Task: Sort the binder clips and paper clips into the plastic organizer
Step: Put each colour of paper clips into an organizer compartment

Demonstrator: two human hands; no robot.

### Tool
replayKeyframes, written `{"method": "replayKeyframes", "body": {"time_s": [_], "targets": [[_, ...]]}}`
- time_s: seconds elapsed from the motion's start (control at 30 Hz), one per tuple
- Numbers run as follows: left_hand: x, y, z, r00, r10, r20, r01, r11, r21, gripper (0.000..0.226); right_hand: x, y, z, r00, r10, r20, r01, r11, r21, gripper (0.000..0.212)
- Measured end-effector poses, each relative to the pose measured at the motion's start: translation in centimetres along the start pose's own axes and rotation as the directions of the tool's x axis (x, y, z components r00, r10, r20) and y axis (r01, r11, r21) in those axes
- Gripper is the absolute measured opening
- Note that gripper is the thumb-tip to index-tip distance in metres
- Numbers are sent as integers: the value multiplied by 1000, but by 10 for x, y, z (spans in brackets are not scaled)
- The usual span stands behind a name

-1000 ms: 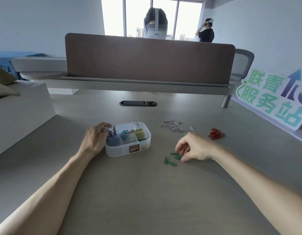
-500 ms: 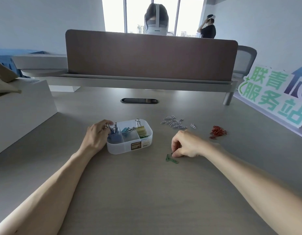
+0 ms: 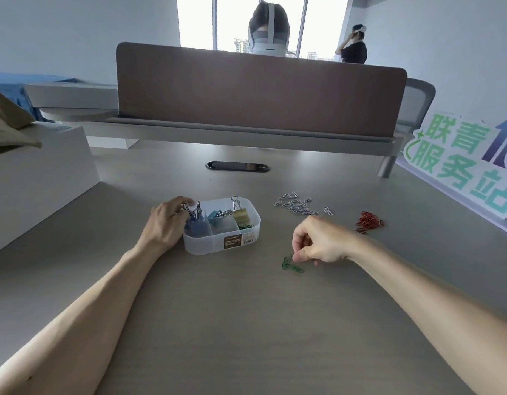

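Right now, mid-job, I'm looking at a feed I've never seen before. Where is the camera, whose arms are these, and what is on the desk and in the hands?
There is no machine here. These are a person's two bare arms, seen from one wide-angle camera worn on their head, looking forward and down at the grey desk. The left hand grips the left end of the clear plastic organizer, which already holds blue binder clips and a yellow binder clip. The right hand pinches at the green wire paper clips lying on the desk to the right of the organizer. Further back lie a pile of silver paper clips and a pile of red paper clips, not yet sorted.
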State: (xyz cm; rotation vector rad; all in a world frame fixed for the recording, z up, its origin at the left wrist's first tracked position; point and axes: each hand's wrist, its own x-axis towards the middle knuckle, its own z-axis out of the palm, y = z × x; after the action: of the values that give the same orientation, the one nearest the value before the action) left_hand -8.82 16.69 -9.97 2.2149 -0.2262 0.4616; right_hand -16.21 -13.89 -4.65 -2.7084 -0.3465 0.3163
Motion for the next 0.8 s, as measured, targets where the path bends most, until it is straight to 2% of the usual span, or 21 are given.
{"method": "replayKeyframes", "body": {"time_s": [0.1,0.37,0.6,0.67,0.8], "targets": [[0,0,0,1000,26,1,-26,1000,6,41,-4,-4,8,1000,7,23,-7,1000,15,15],[-1,-1,1,1000,26,2,-26,1000,3,41,-4,-18,16,996,78,-53,-87,977,-193,9],[0,-3,1,1000,1,12,-1,1000,3,39,1,-18,20,996,64,-66,-76,974,-214,19],[1,-3,1,1000,-6,12,6,1000,-2,39,2,-16,18,996,62,-61,-73,979,-189,22],[1,-2,2,1000,7,9,-7,1000,-5,39,8,-15,-2,988,81,-130,-84,996,-16,25]]}}
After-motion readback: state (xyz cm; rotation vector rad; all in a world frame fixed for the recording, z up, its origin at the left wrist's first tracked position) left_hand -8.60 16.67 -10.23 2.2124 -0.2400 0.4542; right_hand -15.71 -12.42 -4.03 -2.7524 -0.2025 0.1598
